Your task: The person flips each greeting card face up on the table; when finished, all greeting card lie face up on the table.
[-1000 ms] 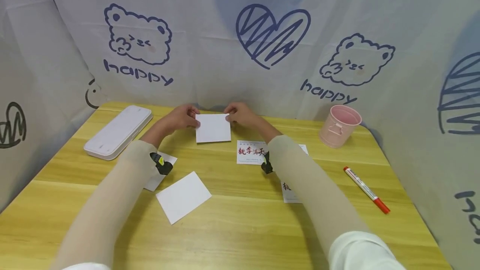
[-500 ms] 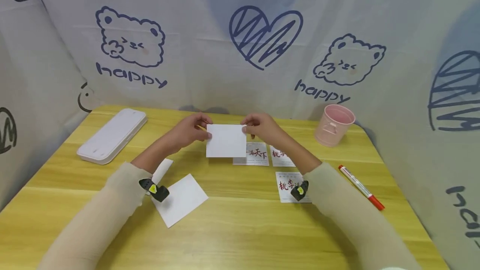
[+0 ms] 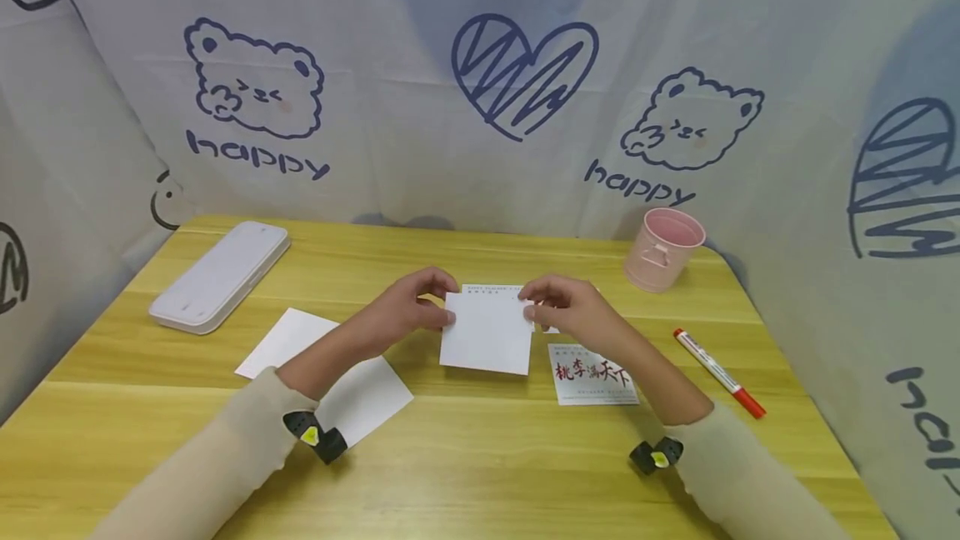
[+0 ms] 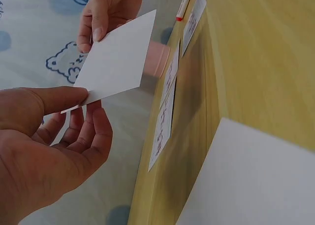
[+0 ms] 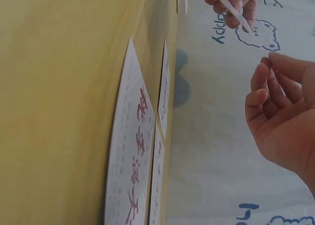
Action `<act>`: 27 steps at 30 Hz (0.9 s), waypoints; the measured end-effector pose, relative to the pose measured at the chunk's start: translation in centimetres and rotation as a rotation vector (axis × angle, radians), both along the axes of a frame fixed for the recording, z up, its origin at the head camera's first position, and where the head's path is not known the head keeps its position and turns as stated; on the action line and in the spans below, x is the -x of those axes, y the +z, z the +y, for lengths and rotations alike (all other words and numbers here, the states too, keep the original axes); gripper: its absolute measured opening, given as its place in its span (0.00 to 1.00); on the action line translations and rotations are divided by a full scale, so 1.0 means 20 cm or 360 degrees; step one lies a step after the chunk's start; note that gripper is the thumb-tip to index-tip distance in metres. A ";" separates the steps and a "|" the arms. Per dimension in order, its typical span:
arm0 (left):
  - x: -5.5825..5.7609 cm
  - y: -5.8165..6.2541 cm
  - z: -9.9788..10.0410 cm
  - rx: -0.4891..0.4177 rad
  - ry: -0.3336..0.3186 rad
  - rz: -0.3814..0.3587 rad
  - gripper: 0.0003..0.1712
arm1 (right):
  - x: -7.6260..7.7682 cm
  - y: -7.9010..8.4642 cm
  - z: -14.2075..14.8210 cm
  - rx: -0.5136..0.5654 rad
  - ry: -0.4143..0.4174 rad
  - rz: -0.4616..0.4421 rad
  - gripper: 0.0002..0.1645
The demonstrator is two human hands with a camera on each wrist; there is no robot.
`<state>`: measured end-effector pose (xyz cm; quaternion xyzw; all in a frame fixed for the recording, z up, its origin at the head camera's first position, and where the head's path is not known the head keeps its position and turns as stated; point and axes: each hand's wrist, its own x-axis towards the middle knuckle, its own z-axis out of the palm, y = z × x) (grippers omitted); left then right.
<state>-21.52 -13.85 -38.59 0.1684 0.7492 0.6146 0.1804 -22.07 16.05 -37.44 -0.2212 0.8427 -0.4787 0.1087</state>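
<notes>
A blank white card (image 3: 486, 336) is held up off the table between both hands in the head view. My left hand (image 3: 408, 307) pinches its left edge, thumb in front; the left wrist view shows that thumb (image 4: 74, 94) on the card's near corner. At the opposite edge my right hand (image 3: 577, 307) pinches it between thumb and fingers. Behind the held card peeks the top of a printed card (image 3: 491, 288). Another, with red Chinese characters (image 3: 592, 377), lies below the right hand; a third is mostly hidden by that hand.
Two blank white cards (image 3: 367, 398) lie by the left forearm, partly covered by it. A white case (image 3: 221, 273) sits at the back left. To the right are a pink bucket (image 3: 663, 252) and a red-capped marker (image 3: 718, 372). A patterned cloth (image 3: 420, 148) hangs behind the table.
Both hands have brought the held card from the table's back toward the front and right, from beside the printed cards to in front of one. The right forearm has uncovered the lower printed card.
</notes>
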 end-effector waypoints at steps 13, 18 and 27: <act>-0.06 -0.02 0.05 -0.0060 -0.0069 -0.0026 0.20 | -0.08 0.01 0.10 0.0054 0.0349 0.0128 0.14; -0.06 -0.05 0.06 -0.0043 -0.0107 -0.0024 0.25 | -0.09 0.01 0.11 0.0205 0.0432 0.0095 0.12; -0.08 0.00 0.08 -0.0058 -0.0028 0.0090 0.23 | -0.11 0.04 0.09 0.0215 0.0087 0.0022 0.08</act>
